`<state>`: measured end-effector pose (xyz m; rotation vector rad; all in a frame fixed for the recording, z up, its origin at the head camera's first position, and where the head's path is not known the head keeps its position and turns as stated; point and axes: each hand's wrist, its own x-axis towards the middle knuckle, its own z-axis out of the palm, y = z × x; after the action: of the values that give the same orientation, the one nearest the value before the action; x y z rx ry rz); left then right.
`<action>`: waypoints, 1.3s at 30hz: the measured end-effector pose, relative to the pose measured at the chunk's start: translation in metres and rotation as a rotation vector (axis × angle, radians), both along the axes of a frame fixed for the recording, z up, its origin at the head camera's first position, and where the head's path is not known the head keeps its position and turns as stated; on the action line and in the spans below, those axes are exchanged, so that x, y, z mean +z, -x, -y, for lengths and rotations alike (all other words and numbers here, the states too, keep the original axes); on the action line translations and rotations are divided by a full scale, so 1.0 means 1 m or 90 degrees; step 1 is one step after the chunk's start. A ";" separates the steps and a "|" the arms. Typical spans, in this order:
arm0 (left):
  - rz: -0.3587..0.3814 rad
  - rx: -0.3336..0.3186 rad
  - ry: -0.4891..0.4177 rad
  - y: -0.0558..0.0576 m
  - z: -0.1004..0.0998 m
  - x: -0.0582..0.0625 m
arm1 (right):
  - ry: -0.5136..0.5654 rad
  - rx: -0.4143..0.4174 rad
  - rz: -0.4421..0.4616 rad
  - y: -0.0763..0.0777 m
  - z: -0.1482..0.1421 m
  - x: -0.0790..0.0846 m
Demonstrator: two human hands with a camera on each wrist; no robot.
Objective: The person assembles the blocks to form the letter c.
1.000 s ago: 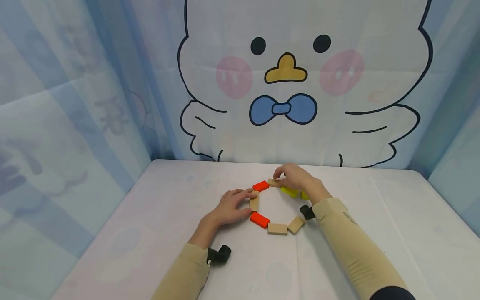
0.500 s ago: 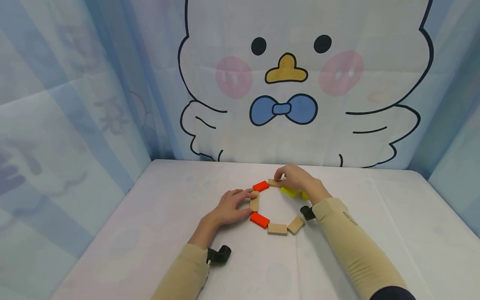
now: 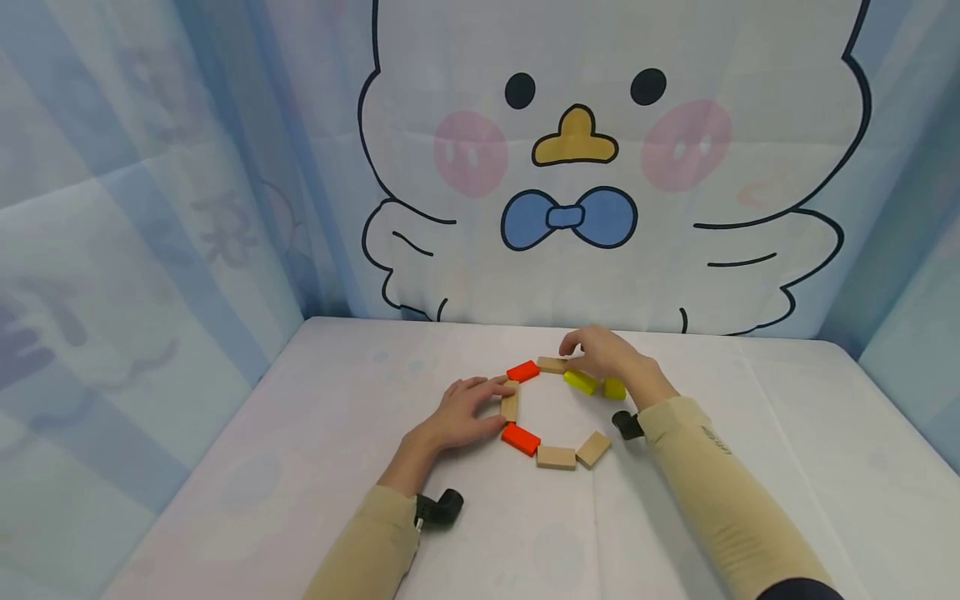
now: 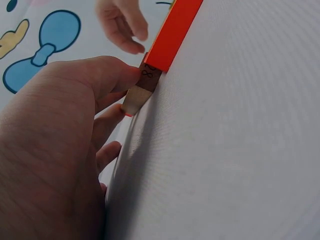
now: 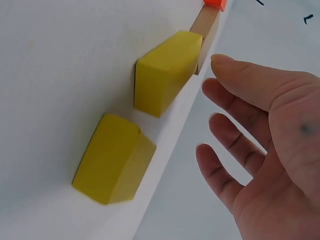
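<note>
Small rectangular blocks form a ring with a gap at its right side. My left hand point(image 3: 462, 417) pinches a plain wooden block point(image 3: 511, 406) on the ring's left side, thumb at the near end and a finger at the far end. Red blocks point(image 3: 521, 439) adjoin it at both ends. At the far side my right hand point(image 3: 609, 356) hovers beside another wooden block point(image 3: 551, 365). In the right wrist view its fingers point(image 5: 232, 95) are loosely bent, holding nothing, apart from the yellow block point(image 5: 167, 70) and a second yellow block point(image 5: 112, 160).
Two more wooden blocks, one flat in front point(image 3: 556, 457) and one angled point(image 3: 594, 449), make up the ring's near side. A white cloth covers the table point(image 3: 300, 467). Behind its far edge hangs a curtain point(image 3: 570, 283) printed with a cartoon bird.
My right hand has let go of the far wooden block and shifted slightly right, uncovering more of the yellow blocks. The left hand stays on its block.
</note>
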<state>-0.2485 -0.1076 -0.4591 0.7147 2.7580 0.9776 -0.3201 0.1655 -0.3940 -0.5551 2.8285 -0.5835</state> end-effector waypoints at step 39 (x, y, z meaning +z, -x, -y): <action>-0.003 -0.003 -0.007 -0.004 -0.001 0.004 | -0.015 0.028 -0.005 -0.015 -0.025 -0.007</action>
<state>-0.2449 -0.1063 -0.4548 0.7256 2.7559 0.9933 -0.3055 0.1903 -0.4009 -0.6157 2.8190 -0.5398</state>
